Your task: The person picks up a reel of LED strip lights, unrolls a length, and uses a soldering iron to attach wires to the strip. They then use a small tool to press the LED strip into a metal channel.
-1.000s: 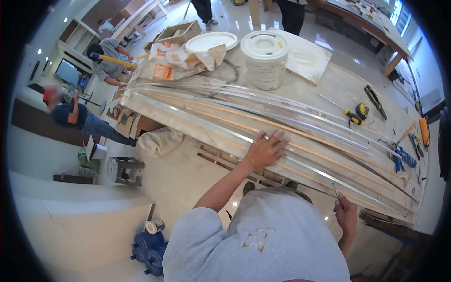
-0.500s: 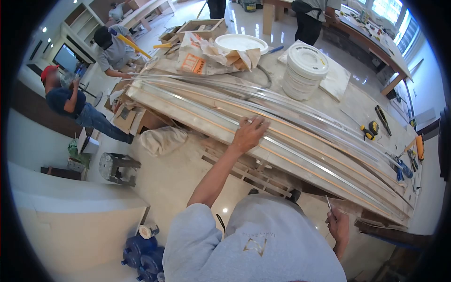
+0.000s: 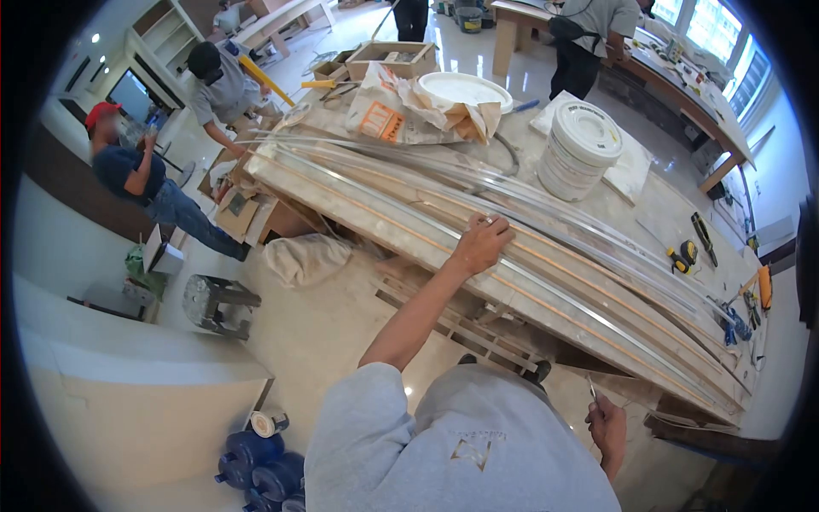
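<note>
My left hand (image 3: 485, 245) rests on the long strips across the workbench, its fingers curled down and closed. What lies under the fingertips is hidden. Beside it runs a shiny metal strip (image 3: 384, 207), along with a tan strip with orange edges (image 3: 580, 264). Clear plastic strips (image 3: 554, 198) lie farther back on the bench. Low at the right, off the bench's near edge, my right hand (image 3: 607, 424) is closed around a thin, pale, pointed tool (image 3: 592, 389); its exact kind cannot be made out.
On the workbench (image 3: 341, 218) stand a white bucket (image 3: 580, 154), a paper bag (image 3: 384, 107) and a white lid (image 3: 465, 90). A tape measure (image 3: 682, 256) and pliers (image 3: 704, 239) lie right. Several people are around; one worker's hand (image 3: 237, 150) is at the far end. A stool (image 3: 220, 305) stands left.
The view has shifted, so the bench sits lower and farther right. My left hand's fingers have drawn in from spread to curled over the strips. My right hand still holds the thin tool.
</note>
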A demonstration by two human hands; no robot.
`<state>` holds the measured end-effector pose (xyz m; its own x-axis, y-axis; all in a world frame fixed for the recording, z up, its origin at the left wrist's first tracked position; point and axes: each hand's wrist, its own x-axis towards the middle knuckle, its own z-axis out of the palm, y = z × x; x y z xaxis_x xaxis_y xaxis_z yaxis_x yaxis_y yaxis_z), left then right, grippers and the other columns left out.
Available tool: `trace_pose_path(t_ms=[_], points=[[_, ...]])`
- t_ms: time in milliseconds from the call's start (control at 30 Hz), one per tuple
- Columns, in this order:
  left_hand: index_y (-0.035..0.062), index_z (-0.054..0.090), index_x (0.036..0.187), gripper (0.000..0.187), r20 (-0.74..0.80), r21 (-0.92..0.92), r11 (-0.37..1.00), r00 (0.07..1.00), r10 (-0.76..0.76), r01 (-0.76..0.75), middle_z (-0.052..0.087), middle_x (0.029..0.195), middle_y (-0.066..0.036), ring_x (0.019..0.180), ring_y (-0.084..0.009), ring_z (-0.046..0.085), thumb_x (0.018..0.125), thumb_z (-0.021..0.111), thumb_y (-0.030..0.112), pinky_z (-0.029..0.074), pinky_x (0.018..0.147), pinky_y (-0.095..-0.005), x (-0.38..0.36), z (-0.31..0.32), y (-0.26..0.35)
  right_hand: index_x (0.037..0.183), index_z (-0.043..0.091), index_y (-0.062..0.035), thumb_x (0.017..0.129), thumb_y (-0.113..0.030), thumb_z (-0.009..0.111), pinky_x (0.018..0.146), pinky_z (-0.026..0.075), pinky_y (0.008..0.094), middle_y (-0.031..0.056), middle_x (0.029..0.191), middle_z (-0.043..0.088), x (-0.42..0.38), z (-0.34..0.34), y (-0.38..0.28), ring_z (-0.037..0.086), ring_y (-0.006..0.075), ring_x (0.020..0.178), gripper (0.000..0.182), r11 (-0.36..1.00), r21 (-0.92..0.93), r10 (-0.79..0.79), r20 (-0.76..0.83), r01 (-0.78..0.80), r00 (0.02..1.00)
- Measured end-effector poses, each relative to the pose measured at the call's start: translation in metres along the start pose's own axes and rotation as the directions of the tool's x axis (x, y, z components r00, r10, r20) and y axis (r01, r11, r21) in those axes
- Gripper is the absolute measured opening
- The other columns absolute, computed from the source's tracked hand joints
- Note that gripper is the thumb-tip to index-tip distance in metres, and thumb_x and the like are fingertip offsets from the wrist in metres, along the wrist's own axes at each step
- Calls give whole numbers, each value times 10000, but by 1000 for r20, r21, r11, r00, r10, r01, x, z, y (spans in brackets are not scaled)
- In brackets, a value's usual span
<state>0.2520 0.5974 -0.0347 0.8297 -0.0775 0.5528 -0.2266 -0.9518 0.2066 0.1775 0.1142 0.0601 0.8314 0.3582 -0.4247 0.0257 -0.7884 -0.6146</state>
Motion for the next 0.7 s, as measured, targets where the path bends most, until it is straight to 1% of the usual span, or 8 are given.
trace_pose_path(t_ms=[33,67,133,267,333,433,533,700], points=[[126,676,1075,242,-42,-14,1000,999,-1,0,613,1087,-67,1137,-278,605,849,616,63,379,1008,-500,-1,1,2,1318,672,-28,975,-97,597,643,540,373,141,678,672,0,-2,-3,708,212,649,358,1000,3,23,-16,-23,1000],[126,676,1075,242,-41,-19,1000,999,0,-1,613,1087,-67,1137,-278,605,849,616,63,379,1008,-500,-1,-5,10,1318,672,-28,975,-97,597,643,540,373,141,678,672,1,-3,0,708,212,649,358,1000,2,28,-17,-28,999],[129,673,1123,268,-39,-82,992,994,-103,100,614,1091,-75,1144,-291,602,864,633,74,386,1005,-498,-6,-13,34,1321,671,-24,974,-95,599,638,540,369,137,676,673,1,-6,12,702,209,637,362,1000,6,23,-48,-23,999],[134,666,1134,259,-54,-92,995,997,-52,47,613,1094,-74,1146,-290,603,876,661,115,393,998,-495,-29,-8,66,1324,671,-20,974,-94,600,639,545,362,133,684,678,1,-10,17,704,202,640,364,1000,0,18,-43,-18,999],[135,652,1109,242,39,-111,992,998,-49,53,611,1093,-70,1150,-276,601,870,691,145,394,996,-494,-40,-6,77,1325,670,-25,974,-88,598,645,551,359,138,695,678,1,-10,19,708,210,647,364,1000,-10,18,-20,-18,1000],[136,652,1107,258,106,-133,989,993,-45,59,608,1101,-70,1164,-261,595,857,713,157,391,1001,-491,-51,-2,84,1325,667,-30,976,-83,590,647,553,364,150,703,677,3,-11,13,710,220,646,362,999,-28,20,3,-20,1000],[139,656,1132,294,125,-106,994,992,-16,29,608,1125,-65,1176,-253,589,847,725,158,387,1011,-488,-58,-2,85,1318,668,-34,979,-88,583,647,555,368,161,707,673,4,-13,4,712,233,641,353,999,-35,29,4,-29,1000],[142,674,1165,360,166,-110,993,986,-32,51,610,1152,-56,1188,-248,582,810,732,128,385,1020,-488,-61,2,82,1323,664,-41,978,-88,581,649,551,377,162,706,671,9,-13,12,711,242,645,358,999,-38,12,18,-11,1000]])
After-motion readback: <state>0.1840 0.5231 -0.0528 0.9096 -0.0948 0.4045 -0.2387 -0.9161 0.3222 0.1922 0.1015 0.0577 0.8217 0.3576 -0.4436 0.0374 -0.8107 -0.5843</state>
